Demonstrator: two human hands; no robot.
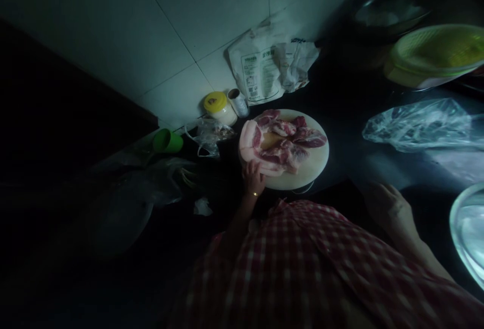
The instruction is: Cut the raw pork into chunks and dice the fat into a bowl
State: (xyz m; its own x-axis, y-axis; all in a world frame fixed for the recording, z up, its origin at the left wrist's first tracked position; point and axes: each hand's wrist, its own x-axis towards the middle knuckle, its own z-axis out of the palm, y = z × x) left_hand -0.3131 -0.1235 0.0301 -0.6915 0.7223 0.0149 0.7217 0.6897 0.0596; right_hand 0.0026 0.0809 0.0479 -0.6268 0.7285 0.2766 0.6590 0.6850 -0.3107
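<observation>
A ring of raw pork [291,155], with pale skin along the left side, lies on a round white cutting board [315,165]. My left hand [254,178], wearing a gold-coloured band at the wrist, has its bent fingers on the pork's near left edge. Right of the board, my right hand [385,200] is low over the dark counter, apart from the meat. Its fingers are blurred and in shadow. A dark angular shape [350,193] shows beside that hand; I cannot make out what it is or whether the hand holds it.
Behind the board stand a yellow-lidded jar [219,107], a small roll [239,103] and a printed white bag [260,69] against the tiled wall. A green cup [167,141] and plastic bag [209,135] are left. Rightward are clear plastic [419,125], a yellow-green basket [434,52] and a metal basin [459,218].
</observation>
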